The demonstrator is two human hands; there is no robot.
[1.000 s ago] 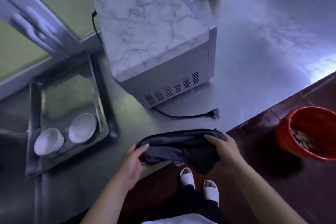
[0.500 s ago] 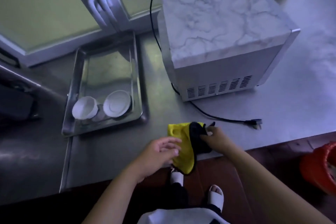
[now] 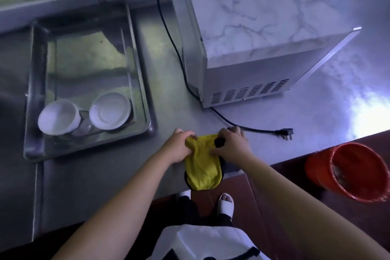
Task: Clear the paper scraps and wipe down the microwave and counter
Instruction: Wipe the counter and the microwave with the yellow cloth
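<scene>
Yellow cloth with dark backing [image 3: 202, 167] lies lower centre, on front edge of stainless steel counter [image 3: 105, 175], near end overhanging. Your left hand [image 3: 179, 145] grips its upper left corner, fingers curled. Your right hand [image 3: 231, 145] pinches dark fold at its right edge between thumb and fingers. Marble-topped silver microwave [image 3: 263, 17] stands upper right; black power cord [image 3: 261, 131] lies just beyond your right hand.
</scene>
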